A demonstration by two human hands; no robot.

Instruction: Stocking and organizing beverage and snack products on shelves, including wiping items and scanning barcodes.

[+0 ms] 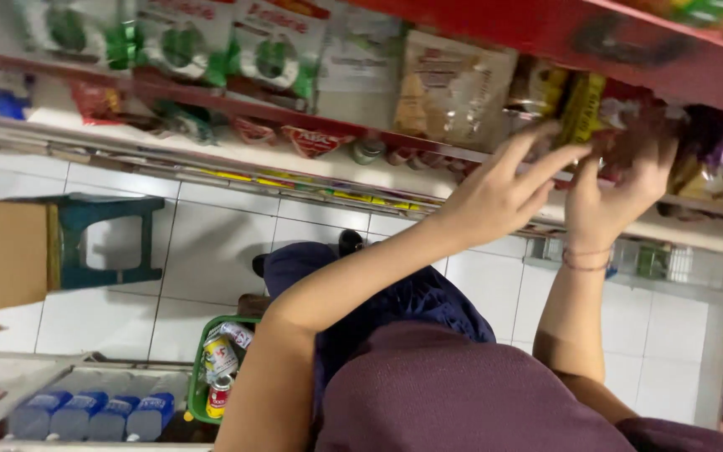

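Head-camera view shows us both hands raised to a red metal shelf [546, 29] crowded with snack packets. Our left hand [499, 192] has its fingers spread loose, touching the row without closing on anything. Our right hand [621, 188] presses into blurred dark red packets [629, 125]; we cannot tell whether it grips one. Below, on the white tiled floor [211, 251], sit a green plastic basket [198, 368] holding cans, a teal stool [102, 238] and a brown cardboard box [2, 255].
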